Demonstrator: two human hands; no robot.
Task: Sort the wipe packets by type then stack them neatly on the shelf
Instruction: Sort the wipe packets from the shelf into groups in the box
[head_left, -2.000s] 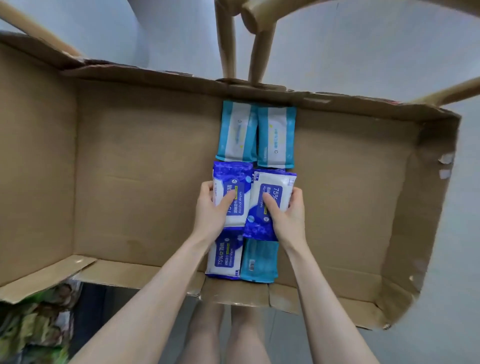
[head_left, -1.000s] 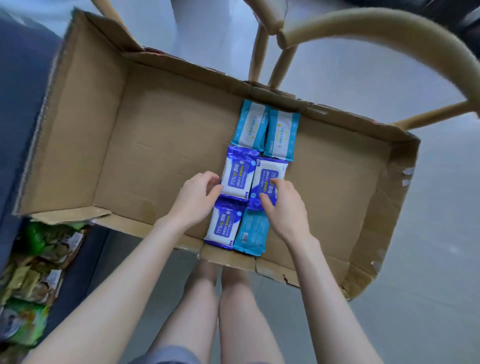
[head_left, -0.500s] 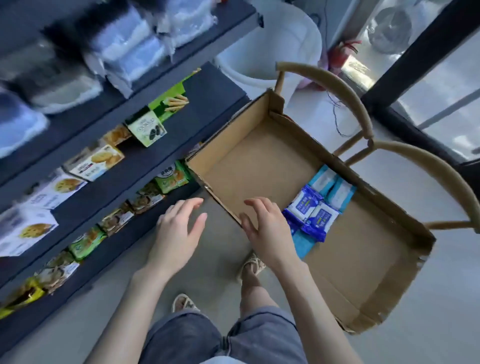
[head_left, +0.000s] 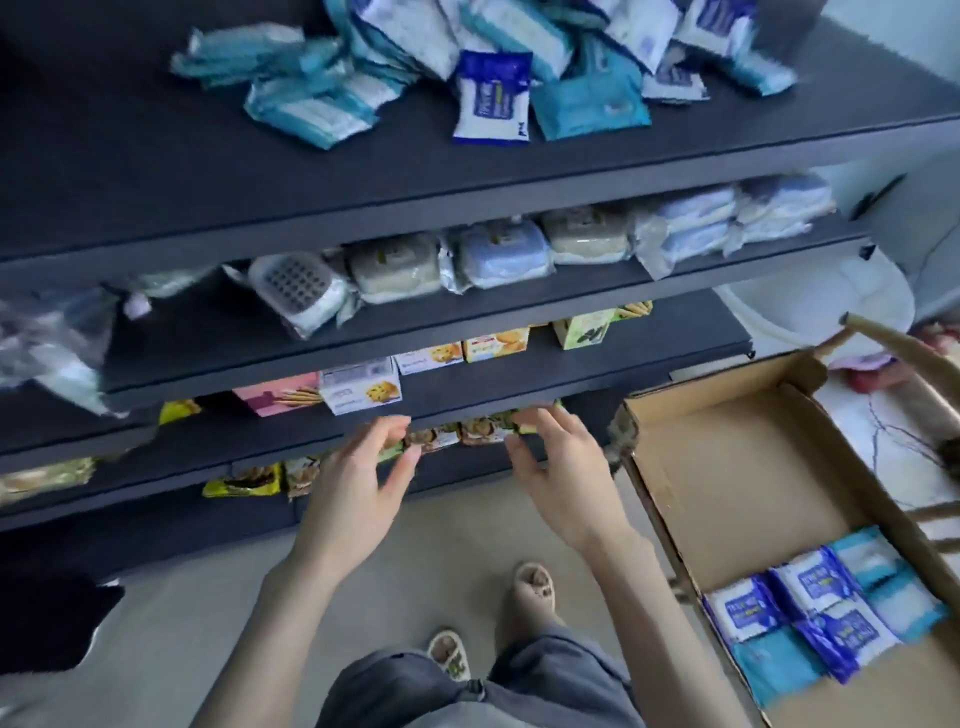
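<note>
A loose heap of wipe packets, light blue ones mixed with dark blue and white ones, lies on the top dark shelf. One dark blue and white packet stands out at the heap's front. My left hand and my right hand hang empty in front of the lower shelves, fingers relaxed and spread, well below the heap. At the lower right, a cardboard box holds a tidy group of sorted packets, dark blue in the middle and light blue at both ends.
The middle shelves carry wrapped soap-like packs and biscuit boxes; snack bags fill the lowest shelf. A wooden chair holds the box. A white bucket stands behind it. My feet are on the beige floor.
My hands left the packets in the box and rose toward the shelves, empty. My view swung from the box up and left to the shelf unit with the heap.
</note>
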